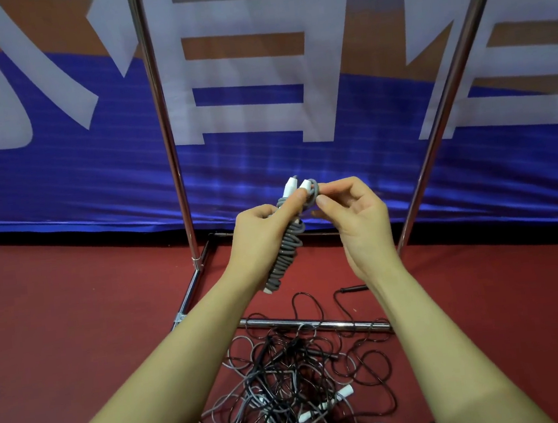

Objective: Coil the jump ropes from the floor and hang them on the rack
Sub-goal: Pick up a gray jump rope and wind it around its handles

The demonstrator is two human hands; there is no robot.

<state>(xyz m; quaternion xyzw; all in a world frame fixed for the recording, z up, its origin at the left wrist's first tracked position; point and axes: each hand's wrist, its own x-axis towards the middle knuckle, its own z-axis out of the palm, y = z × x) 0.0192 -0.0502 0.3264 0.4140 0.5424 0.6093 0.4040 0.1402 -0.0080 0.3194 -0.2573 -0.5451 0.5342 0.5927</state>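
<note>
While I hold it up in front of the rack [161, 127], the gray jump rope [289, 241] sits as a tight bundle, its cord wound in close turns around its own two white handles. My left hand [259, 234] grasps this bundle at its upper half, fingers curled round the coils and thumb lying along the front, just under the white handle tips that stick out at the top. My right hand [357, 213] pinches the topmost gray loop between thumb and forefinger, right beside those tips; its other fingers are loosely bent. A white handle end shows at the bundle's lower end, below my left palm.

Below my forearms, on the red floor [75, 319], lies a tangled pile of ropes [288, 382], black cords and gray cords mixed together. Several white handles [341, 394] lie within the pile, and one black handle [354, 288] rests apart at its far edge, near my right wrist. Some loops lie across the rack's low chrome crossbar [317, 324].

Both upright chrome posts of the rack rise on either side of my hands, the left one joined to a base rail running toward me. Behind the posts hangs a blue and orange banner [59, 165] with large white characters, reaching almost to the floor.
</note>
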